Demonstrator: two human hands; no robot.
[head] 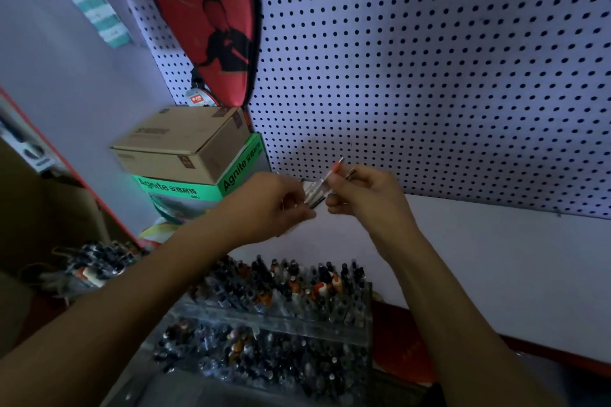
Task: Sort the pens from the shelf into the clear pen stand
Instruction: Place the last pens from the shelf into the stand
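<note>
Both hands are raised above the white shelf (496, 258), close together. My left hand (274, 205) and my right hand (360, 195) grip a small bundle of clear pens (317, 190) between them. One pen with an orange band and a metal tip sticks up from the right hand's fingers. Below the hands stands the clear pen stand (360, 311), tiered and packed with several dark and orange-capped pens. The bundle's lower end is hidden by my fingers.
A white pegboard (429, 76) forms the back wall. A red paddle case (205, 16) hangs at the left. Beneath it a cardboard box (178, 142) sits on a green box (185, 190). More loose pens (92, 264) lie at the left.
</note>
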